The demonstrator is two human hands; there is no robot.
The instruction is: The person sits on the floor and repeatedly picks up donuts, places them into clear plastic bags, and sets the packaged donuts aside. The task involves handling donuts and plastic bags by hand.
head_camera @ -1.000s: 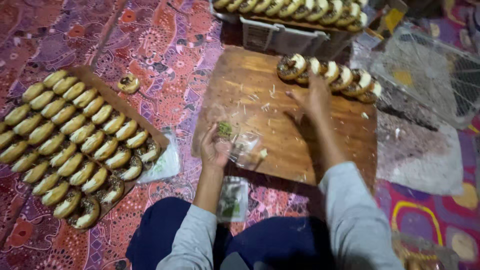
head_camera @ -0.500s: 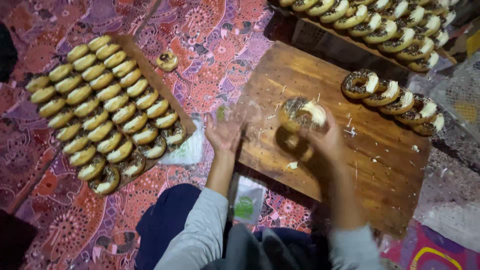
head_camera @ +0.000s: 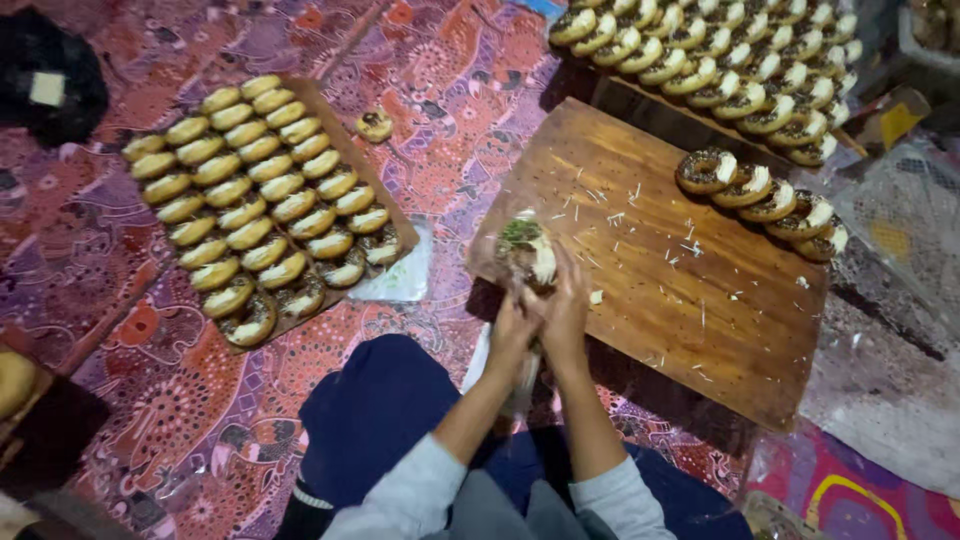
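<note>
Wooden board's (head_camera: 690,290) near edge: both hands (head_camera: 540,320) bagging a doughnut (head_camera: 528,250).

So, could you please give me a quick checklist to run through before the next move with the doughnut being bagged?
1. Doughnut inside the clear bag: ok, it shows through the plastic.
2. Both hands on the bag: ok, left hand and right hand pinch its open end together.
3. Bag closed: cannot tell, the hands cover the opening.
4. Bag supported: ok, it rests at the near left edge of the wooden board.
5. More doughnuts ready: ok, a row of five topped doughnuts lies at the board's far right.
6. Room on the cardboard tray: not ok, packed rows fill it.
</note>
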